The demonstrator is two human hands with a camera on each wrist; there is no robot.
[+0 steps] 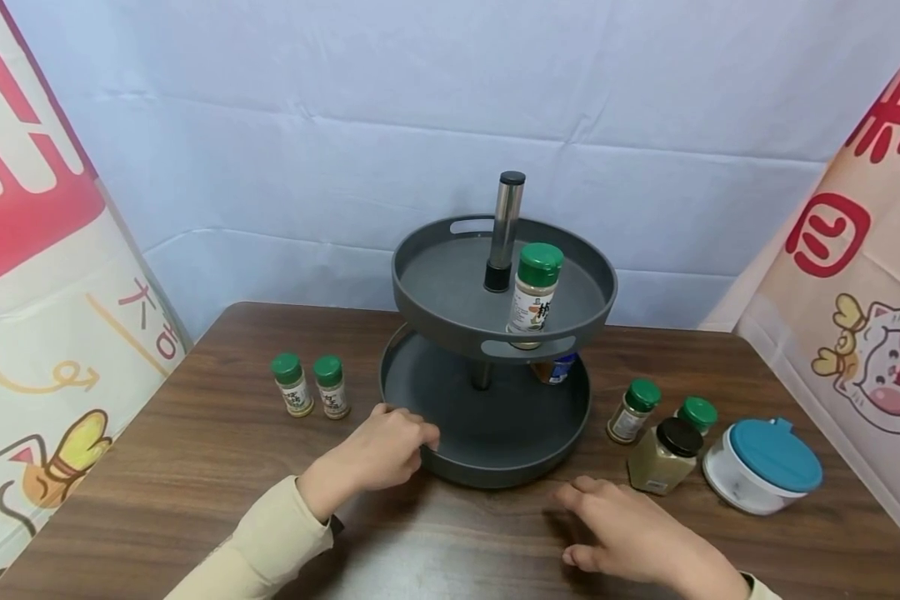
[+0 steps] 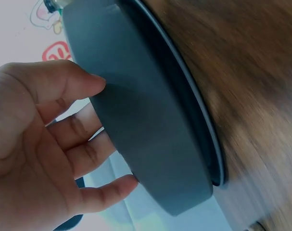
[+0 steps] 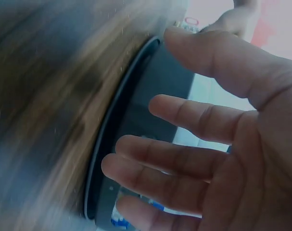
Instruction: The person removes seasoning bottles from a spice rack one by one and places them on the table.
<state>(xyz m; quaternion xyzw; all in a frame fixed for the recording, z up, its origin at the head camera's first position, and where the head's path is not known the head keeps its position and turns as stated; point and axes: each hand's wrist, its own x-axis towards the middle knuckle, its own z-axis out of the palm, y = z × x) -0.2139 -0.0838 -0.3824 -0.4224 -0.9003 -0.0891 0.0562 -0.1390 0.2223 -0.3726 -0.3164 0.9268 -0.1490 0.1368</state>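
A dark grey two-tier round rack (image 1: 438, 279) with a metal centre post stands on the table. My left hand (image 1: 386, 450) pinches the front left rim of its lower tray (image 1: 495, 477). In the left wrist view, the thumb presses the tray's outer wall (image 2: 141, 106) while the other fingers hook over the edge. My right hand (image 1: 622, 529) hovers right of the tray's front, fingers spread and holding nothing. In the right wrist view its open palm (image 3: 227, 149) faces the tray. One green-capped spice bottle (image 1: 531, 304) stands on the upper tray, at its front right.
Two small green-capped bottles (image 1: 292, 385) stand left of the rack. At right are two more green-capped bottles (image 1: 633, 410), a black-lidded jar (image 1: 662, 458) and a white container with a blue lid (image 1: 750, 475). A blue-labelled item (image 1: 557, 369) sits on the lower tray, partly hidden.
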